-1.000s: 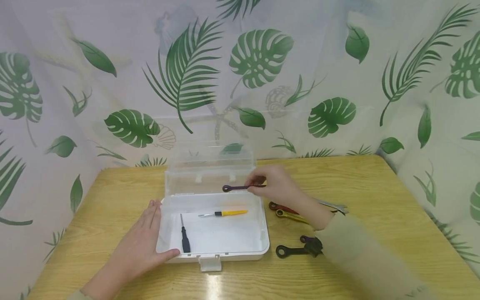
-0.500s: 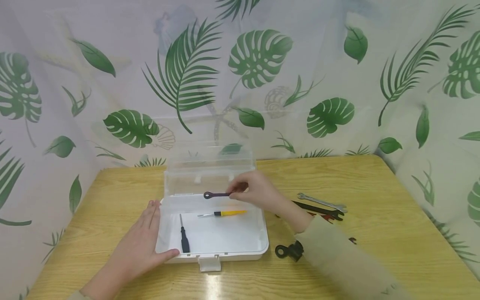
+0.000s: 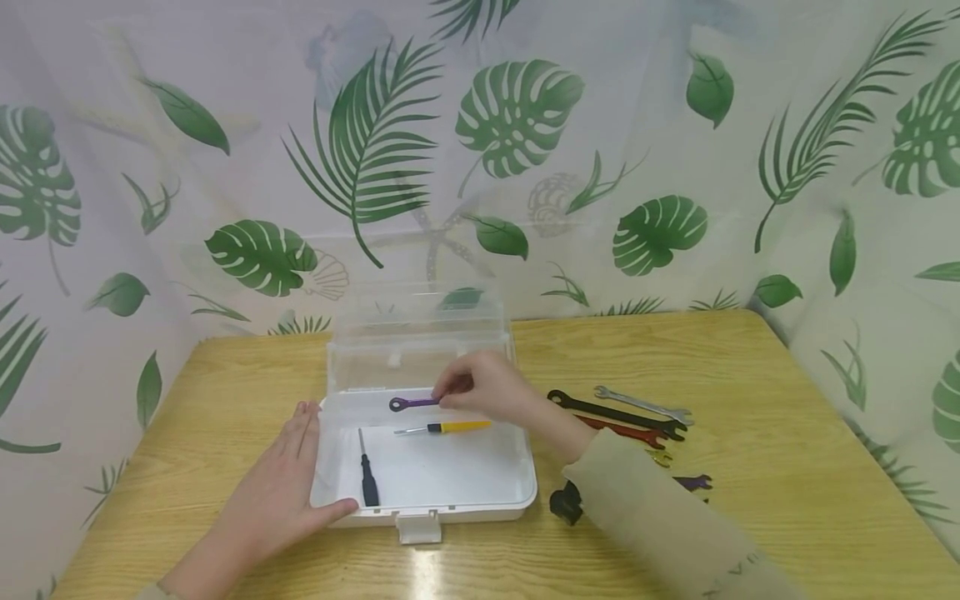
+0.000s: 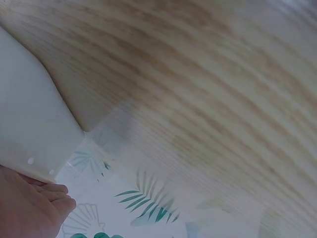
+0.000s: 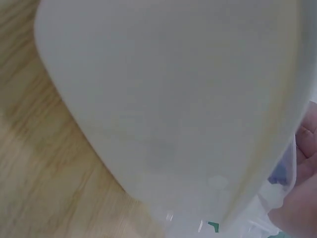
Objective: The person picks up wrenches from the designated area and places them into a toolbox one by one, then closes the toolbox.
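A: We're watching the purple wrench (image 3: 411,403) hovering over the far edge of the white box (image 3: 480,487), pinched at its handle by the right hand (image 3: 487,390).

B: And we're seeing the left hand (image 3: 288,483) lying flat, fingers straight, against the box's nine o'clock side. Yellow screwdriver (image 3: 450,427) sitting just at six o'clock of the wrench.

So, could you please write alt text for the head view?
A right hand holds a purple wrench over an open white box with two screwdrivers inside. The left hand rests flat against the box; more wrenches lie on the table.
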Motion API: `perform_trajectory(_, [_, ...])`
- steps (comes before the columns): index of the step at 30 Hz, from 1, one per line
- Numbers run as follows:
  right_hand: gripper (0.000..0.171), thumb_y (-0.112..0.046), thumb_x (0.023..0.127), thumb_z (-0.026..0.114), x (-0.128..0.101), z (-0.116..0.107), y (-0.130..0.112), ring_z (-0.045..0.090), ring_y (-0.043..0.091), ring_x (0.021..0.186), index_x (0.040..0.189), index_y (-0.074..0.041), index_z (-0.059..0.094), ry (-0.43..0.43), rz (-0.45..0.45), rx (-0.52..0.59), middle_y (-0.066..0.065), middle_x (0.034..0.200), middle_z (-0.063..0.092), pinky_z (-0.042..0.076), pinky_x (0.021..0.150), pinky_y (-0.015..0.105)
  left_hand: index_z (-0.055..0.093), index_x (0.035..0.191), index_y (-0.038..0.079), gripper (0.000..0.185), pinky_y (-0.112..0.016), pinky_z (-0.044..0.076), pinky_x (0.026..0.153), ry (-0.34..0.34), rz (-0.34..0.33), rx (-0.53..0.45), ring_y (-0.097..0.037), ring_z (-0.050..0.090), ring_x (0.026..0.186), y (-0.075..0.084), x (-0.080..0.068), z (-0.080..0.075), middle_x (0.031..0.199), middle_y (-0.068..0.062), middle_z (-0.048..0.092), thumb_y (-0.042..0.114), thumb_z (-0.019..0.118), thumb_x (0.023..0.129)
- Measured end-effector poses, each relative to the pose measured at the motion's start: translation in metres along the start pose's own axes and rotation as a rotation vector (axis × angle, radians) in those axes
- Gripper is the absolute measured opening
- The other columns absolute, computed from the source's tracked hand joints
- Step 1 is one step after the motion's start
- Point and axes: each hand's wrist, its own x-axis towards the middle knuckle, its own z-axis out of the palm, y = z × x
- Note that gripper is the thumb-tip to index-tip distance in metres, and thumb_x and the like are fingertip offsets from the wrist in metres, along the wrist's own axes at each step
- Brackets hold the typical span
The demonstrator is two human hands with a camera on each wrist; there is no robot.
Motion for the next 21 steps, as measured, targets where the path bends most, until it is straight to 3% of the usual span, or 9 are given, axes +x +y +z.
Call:
perform_trajectory(9, [0.006, -0.005, 0.092, 0.082, 0.0026, 0.0056, -0.0036, 0.073, 0.01, 0.083, 0.093, -0.009, 0.084, -0.005, 0.013, -0.066, 0.005, 0.096, 0.083, 0.062, 0.078, 0.019, 0.021, 0.16, -0.018, 0.13, -0.061, 0.035, 0.127, -0.011, -0.02, -0.006, -0.053, 0.029, 0.157, 0.0004, 0.0009, -0.0006, 0.169, -0.037, 0.024, 0.077, 0.069, 0.086])
perform_trajectory(21, [0.008, -0.004, 0.094, 0.08, 0.0012, 0.0056, -0.0011, 0.073, 0.01, 0.086, 0.097, -0.009, 0.084, -0.017, 0.023, -0.064, 0.005, 0.1, 0.083, 0.063, 0.081, 0.021, 0.023, 0.16, -0.018, 0.129, -0.061, 0.035, 0.127, -0.016, -0.02, -0.015, -0.053, 0.029, 0.157, 0.0012, 0.001, 0.0, 0.169, -0.037, 0.026, 0.077, 0.069, 0.086])
